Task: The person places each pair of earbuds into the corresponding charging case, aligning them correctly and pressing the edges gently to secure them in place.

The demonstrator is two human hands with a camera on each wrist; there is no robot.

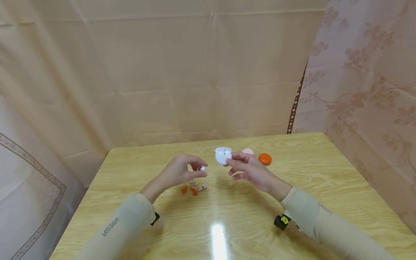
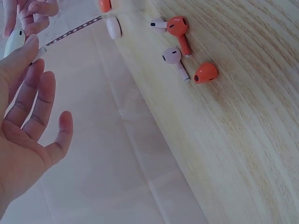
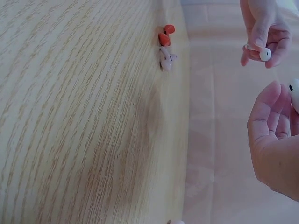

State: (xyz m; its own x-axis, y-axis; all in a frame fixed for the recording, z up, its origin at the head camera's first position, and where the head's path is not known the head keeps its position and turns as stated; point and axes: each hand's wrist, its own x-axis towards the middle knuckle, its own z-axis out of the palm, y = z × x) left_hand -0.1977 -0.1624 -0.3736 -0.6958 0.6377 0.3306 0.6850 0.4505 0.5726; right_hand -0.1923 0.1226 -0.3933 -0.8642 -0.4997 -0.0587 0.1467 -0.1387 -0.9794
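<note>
My left hand [image 1: 186, 168] pinches a white earbud [image 1: 203, 168] between thumb and fingertips, above the table. In the right wrist view the round head of this earbud [image 3: 265, 54] sticks out past the fingers. To its right, my right hand [image 1: 251, 169] grips a white earbud case [image 1: 222, 157] by its side, with a gap between the hands. A small dark mark shows on the case's upper part; I cannot tell how its lid stands. On the table below the left hand lie orange earbuds [image 2: 177, 26] and pale pink earbuds [image 2: 172, 56].
Beyond the right hand, an orange round case [image 1: 265, 159] lies on the wooden table [image 1: 240, 224], beside a pale pink case [image 1: 248, 151] partly hidden by that hand. A beige cloth [image 1: 162, 72] hangs behind the table, with a flowered cloth [image 1: 367, 79] at the right.
</note>
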